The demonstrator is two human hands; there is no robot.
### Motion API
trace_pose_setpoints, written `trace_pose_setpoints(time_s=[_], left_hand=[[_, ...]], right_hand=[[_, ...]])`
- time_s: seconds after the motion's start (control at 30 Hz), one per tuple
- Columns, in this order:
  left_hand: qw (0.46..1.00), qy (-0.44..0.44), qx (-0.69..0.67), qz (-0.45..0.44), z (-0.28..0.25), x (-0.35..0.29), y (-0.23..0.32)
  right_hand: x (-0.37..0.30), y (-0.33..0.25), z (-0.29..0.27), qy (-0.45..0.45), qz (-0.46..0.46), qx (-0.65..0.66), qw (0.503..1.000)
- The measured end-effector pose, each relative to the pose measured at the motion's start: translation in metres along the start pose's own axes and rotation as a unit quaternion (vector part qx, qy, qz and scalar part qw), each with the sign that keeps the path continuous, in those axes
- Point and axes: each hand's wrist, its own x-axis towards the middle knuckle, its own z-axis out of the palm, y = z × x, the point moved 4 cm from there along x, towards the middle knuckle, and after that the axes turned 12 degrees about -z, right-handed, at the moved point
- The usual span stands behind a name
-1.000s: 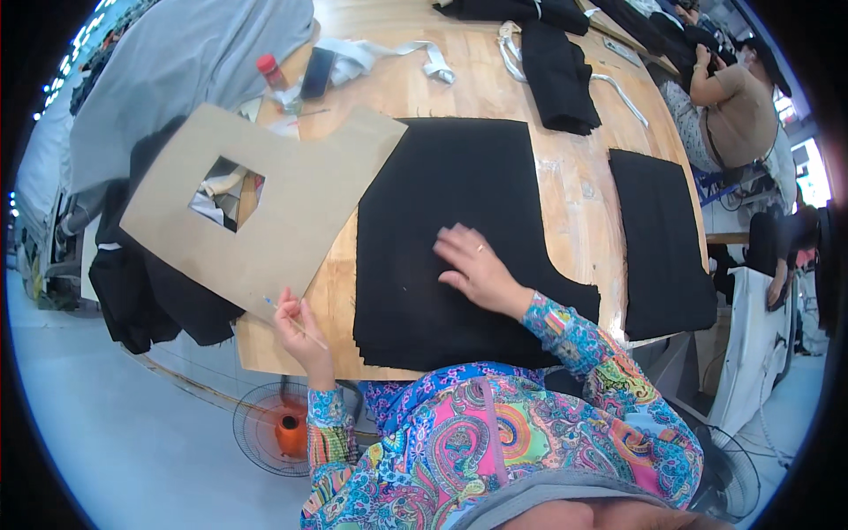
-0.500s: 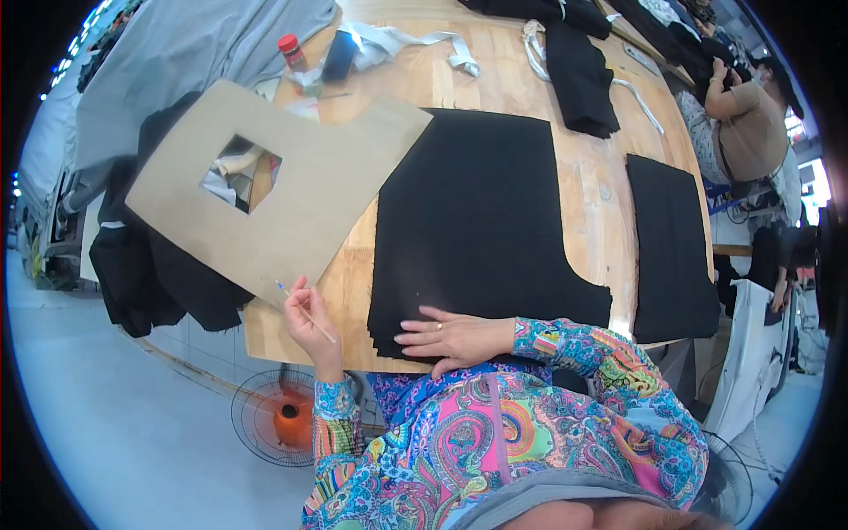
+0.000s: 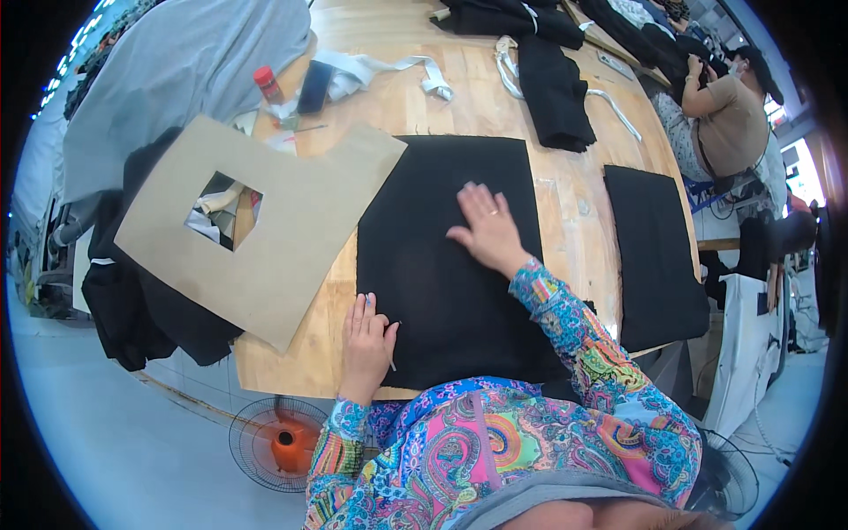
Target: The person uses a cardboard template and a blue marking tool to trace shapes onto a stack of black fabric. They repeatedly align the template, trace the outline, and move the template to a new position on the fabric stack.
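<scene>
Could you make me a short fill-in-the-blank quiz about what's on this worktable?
1. The right hand lies flat on a stack of ____ fabric.
2. The cardboard template has a ____ hole.
3. Under the table stands an orange ____.
4. The left hand rests at the fabric's ____ edge.

Missing words: black; square; fan; left
</scene>
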Motion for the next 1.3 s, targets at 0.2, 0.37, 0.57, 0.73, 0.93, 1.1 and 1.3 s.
trace_pose_setpoints(time_s=[0.2, 0.37, 0.57, 0.73, 0.93, 1.1, 1.3], left_hand=[[1.0, -0.013, 0.006, -0.002, 0.003, 0.0, -0.003], [1.0, -0.018, 0.013, -0.01, 0.003, 0.0, -0.003], [1.0, -0.019, 0.009, -0.007, 0.003, 0.004, 0.003], [0.999, -0.032, 0.013, -0.028, -0.001, -0.002, -0.003], [0.999, -0.034, 0.01, -0.021, 0.002, 0.0, -0.001], [0.999, -0.034, -0.002, -0.015, 0.0, 0.002, 0.003], [1.0, -0.022, 0.008, -0.014, 0.001, 0.002, 0.0]], right_hand=[[0.021, -0.061, -0.018, 0.044, -0.092, 0.091, 0.991], [0.033, -0.049, -0.016, 0.107, -0.122, 0.089, 0.983], [0.015, 0.14, -0.018, 0.137, 0.238, -0.147, 0.95], [0.03, -0.025, -0.072, 0.185, -0.141, 0.111, 0.966], [-0.054, -0.096, -0.054, 0.081, -0.087, 0.179, 0.977], [-0.119, 0.058, -0.049, 0.116, 0.223, -0.065, 0.966], [-0.072, -0.07, -0.049, 0.002, -0.006, 0.109, 0.994]])
